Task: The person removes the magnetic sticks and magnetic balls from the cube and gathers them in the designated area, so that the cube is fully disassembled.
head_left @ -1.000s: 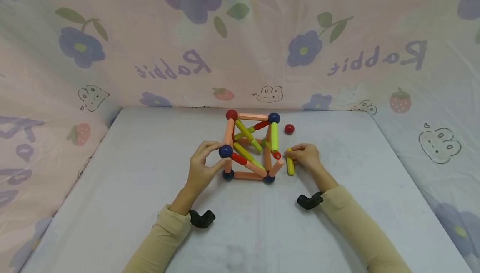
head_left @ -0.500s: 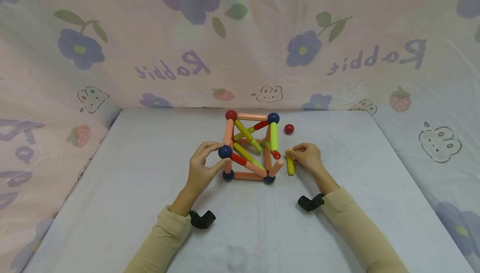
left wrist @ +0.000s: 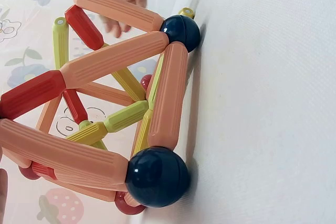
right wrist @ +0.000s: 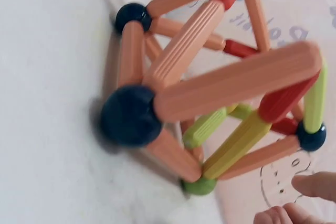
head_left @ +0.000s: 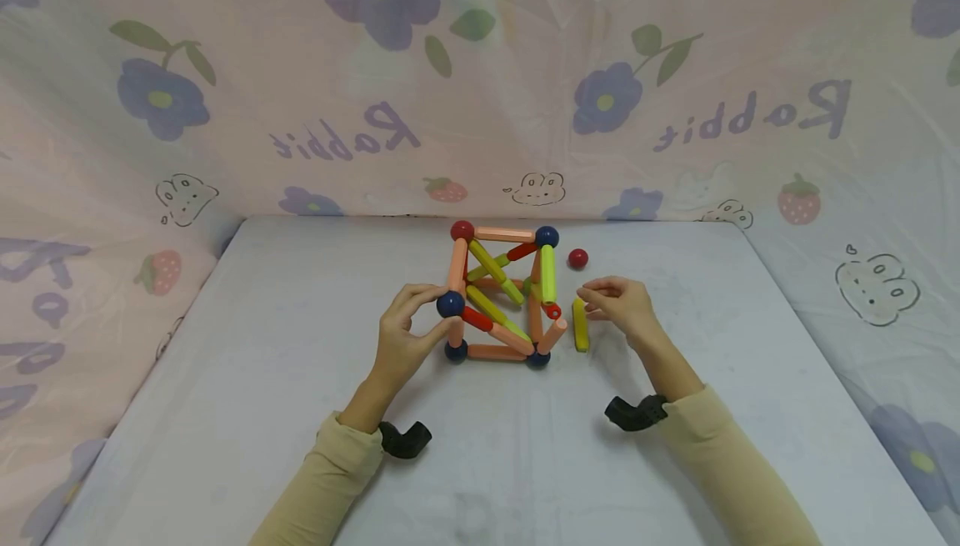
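Observation:
A cube-like frame of magnetic sticks and balls (head_left: 498, 352) stands on the white table, with peach, red and yellow-green rods between blue and red balls. My left hand (head_left: 401, 342) pinches the blue ball (head_left: 451, 304) at its upper front-left corner between thumb and fingers. On the front right, a peach stick (right wrist: 241, 82) slants up from a lower blue ball (right wrist: 131, 116), its far end free. Beside the frame lies a yellow stick (head_left: 581, 327). My right hand (head_left: 622, 306) hovers with loosely bent fingers at that stick's upper end, holding nothing.
A loose red ball (head_left: 578, 258) sits behind the yellow stick, right of the frame. Patterned cloth (head_left: 480, 112) with flowers and rabbits rises at the table's back and sides. Black wrist cameras (head_left: 636, 413) stick out from both sleeves.
My right hand has let go of the yellow stick and drawn back slightly to the right; the stick stays in place. My left hand keeps its hold on the blue ball.

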The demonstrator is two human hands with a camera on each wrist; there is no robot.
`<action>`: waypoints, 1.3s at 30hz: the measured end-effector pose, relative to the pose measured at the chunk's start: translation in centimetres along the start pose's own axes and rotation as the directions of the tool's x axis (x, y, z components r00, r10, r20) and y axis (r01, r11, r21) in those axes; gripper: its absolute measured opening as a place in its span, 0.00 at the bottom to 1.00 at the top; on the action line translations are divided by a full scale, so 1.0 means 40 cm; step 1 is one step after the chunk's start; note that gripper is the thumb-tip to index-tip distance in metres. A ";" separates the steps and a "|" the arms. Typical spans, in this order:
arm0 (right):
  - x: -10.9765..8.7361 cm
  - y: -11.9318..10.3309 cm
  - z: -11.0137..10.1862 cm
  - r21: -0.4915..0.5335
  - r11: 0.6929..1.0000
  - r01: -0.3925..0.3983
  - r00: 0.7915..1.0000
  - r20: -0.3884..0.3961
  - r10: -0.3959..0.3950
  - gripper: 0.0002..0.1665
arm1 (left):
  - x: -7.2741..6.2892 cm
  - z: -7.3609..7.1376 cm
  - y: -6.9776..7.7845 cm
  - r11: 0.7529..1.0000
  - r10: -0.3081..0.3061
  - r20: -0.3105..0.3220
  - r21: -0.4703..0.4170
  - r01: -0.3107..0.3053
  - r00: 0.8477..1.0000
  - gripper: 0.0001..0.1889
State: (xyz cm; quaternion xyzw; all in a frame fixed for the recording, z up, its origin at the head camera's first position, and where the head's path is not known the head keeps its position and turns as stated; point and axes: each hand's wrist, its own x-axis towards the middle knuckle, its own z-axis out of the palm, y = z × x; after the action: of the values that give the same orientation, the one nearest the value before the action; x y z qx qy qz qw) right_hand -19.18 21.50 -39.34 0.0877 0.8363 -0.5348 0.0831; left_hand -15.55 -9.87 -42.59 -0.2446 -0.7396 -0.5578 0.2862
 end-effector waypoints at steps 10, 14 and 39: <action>-0.068 -0.023 0.016 0.054 0.988 0.148 0.979 0.132 -0.154 0.21 | -0.001 0.002 -0.003 1.000 0.006 -0.003 0.006 -0.006 1.000 0.24; -0.085 0.003 0.036 -0.036 0.978 0.207 0.956 0.221 -0.195 0.21 | -0.001 -0.002 -0.003 1.000 0.010 0.002 0.006 -0.010 1.000 0.23; -0.098 0.078 0.111 -0.099 0.871 0.480 0.865 0.219 -0.452 0.04 | 0.000 -0.004 0.005 1.000 -0.015 0.008 0.002 0.015 1.000 0.22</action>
State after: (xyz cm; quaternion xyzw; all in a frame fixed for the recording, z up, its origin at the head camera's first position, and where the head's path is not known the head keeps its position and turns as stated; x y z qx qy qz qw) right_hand -14.45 18.50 -43.02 -0.1752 0.8586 -0.4804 0.0366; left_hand -15.39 -9.96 -42.41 -0.2409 -0.7432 -0.5581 0.2794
